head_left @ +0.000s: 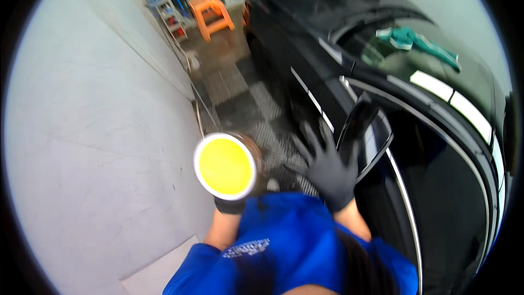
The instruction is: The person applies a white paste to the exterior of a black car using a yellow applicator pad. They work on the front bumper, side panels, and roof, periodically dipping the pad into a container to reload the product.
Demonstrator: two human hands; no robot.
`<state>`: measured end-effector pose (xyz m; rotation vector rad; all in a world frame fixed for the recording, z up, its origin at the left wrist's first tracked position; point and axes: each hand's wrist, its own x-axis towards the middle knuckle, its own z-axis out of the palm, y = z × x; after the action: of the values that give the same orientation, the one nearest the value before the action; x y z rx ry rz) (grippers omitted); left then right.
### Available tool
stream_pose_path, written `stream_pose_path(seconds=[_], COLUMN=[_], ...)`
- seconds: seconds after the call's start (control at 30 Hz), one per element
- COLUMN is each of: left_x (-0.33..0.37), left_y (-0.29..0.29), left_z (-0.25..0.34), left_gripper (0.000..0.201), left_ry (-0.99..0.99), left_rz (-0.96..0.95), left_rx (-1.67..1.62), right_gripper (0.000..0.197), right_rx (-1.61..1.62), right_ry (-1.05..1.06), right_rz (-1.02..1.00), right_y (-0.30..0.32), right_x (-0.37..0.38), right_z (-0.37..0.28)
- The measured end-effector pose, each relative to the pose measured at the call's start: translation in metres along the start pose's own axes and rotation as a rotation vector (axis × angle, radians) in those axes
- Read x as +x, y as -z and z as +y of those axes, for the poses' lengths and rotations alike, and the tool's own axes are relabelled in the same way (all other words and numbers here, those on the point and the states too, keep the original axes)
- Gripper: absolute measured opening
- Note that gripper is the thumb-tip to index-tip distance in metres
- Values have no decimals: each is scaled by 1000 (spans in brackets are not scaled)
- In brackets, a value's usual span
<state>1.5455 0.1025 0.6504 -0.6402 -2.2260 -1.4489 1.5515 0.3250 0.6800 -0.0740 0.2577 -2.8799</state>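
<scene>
1. Blue shirt (289, 221) nearest lens.
2. Left hand (230, 206), black-gloved, grips white-rimmed round tub (226, 166), yellow top up, near pale wall (109, 125); fingers hidden.
3. Right hand (333, 177), dark-gloved, open, fingers spread, holding nothing; beside wing mirror (377, 136), contact cannot be told.
4. Black car (442, 186); green cloth (406, 38) on windscreen (376, 54).
5. Ribbed floor tiles (225, 84); orange stool (206, 5) beyond.

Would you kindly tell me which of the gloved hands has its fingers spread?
The right hand, spread beside the black side mirror; the left hand, mostly hidden, holds the round yellow container.
</scene>
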Motion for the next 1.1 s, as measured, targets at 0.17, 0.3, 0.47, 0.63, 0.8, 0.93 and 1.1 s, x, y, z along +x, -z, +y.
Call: stream_pose_path(seconds=[0.17,0.3,0.47,0.63,0.8,0.93,1.1], left_x=[19,71,130,241,365,416,473], left_y=[42,55,72,108,154,189,193], left_z=[-66,-98,-185,-270,-328,-391,-453], left_gripper=[49,79,88,103,100,101,91], left_ry=[470,460,614,473,557,515,519], left_rz=[284,211,375,264,304,340,531], left_rx=[-1166,-891,-730,-454,-735,-519,-509], right_gripper=[80,72,46,41,56,54,38], right_rx=[77,238,266,562,411,186,-144], right_ry=[-36,47,75,-144,-138,-271,-310], right_rz=[-31,59,22,-163,-150,-37,238], right_y=[11,41,111,122,110,105,113], right_x=[107,188,298,441,594,699,807], right_z=[24,38,42,39,52,71,98])
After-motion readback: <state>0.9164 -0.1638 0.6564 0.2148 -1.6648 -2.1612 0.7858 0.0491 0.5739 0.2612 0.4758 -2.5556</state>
